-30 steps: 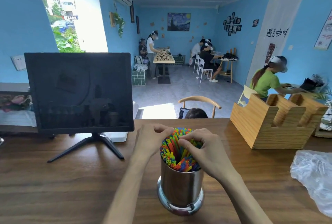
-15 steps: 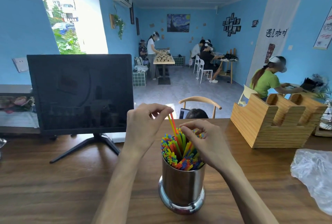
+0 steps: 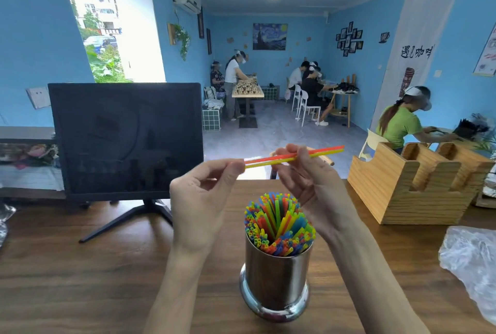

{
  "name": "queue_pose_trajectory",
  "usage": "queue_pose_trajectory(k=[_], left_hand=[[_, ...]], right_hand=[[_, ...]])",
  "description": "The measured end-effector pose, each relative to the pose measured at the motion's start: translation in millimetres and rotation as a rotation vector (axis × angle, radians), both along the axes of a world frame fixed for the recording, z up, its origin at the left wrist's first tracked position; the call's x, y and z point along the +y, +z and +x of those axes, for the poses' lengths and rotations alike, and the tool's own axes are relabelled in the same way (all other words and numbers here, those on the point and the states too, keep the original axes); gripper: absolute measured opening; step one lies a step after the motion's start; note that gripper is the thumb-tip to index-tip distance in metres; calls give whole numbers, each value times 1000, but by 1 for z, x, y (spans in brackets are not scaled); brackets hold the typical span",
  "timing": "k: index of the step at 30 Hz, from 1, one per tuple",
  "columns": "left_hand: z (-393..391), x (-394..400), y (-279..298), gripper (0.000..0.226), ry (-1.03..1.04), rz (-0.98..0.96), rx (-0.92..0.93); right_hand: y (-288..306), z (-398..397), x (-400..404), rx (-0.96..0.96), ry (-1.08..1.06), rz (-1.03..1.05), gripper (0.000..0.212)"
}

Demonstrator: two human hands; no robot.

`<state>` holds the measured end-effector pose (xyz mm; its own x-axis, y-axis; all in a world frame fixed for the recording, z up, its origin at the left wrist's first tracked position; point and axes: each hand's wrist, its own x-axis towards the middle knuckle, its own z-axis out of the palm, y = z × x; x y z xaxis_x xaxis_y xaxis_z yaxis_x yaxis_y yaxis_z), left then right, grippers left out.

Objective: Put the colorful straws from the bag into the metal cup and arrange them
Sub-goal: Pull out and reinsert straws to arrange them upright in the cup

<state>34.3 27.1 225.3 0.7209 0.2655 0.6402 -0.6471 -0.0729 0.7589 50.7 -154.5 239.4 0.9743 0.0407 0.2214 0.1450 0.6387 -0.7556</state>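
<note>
A shiny metal cup (image 3: 276, 280) stands on the wooden table near me, packed with upright colorful straws (image 3: 279, 223). Above it I hold two straws (image 3: 316, 153), one orange and one yellow, almost level. My left hand (image 3: 204, 199) pinches their left ends between thumb and fingers. My right hand (image 3: 308, 180) grips them near the middle, and their right ends stick out past it. A clear plastic bag (image 3: 472, 258) lies crumpled at the table's right edge.
A dark monitor (image 3: 126, 138) on a stand sits at the left back of the table. A wooden organiser box (image 3: 413, 183) stands at the right back. Several people work at tables farther back in the blue room.
My hands pulled the orange and yellow straws up out of the cup. They rose well above it and the straws turned from upright to nearly level.
</note>
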Motion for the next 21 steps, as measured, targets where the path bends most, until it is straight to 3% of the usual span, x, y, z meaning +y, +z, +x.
queue_pose_trajectory(k=[2,5,7,9,11,13,15,19,21], left_hand=[[5,4,-16,11,-95,83,123],[18,10,-38,10,-237,303,396],[32,13,-50,8,-123,361,473],[42,14,-56,4,-42,396,514],[48,11,-60,9,-98,412,575],[50,7,-62,10,-137,403,603],[50,5,-61,11,-114,414,611],[52,4,-55,14,-73,434,613],[52,3,-52,12,-57,470,622]], right_hand=[[1,4,-6,-57,-109,-93,22],[-1,10,-19,-202,-336,-497,21],[-6,13,-27,-245,-433,-719,40],[-14,14,-30,-245,-482,-913,72],[-25,15,-28,-282,-512,-1101,101],[-35,16,-25,-324,-527,-1278,110],[-43,17,-22,-328,-538,-1387,96],[-52,15,-21,-327,-629,-1488,19],[-55,14,-22,-320,-605,-1552,9]])
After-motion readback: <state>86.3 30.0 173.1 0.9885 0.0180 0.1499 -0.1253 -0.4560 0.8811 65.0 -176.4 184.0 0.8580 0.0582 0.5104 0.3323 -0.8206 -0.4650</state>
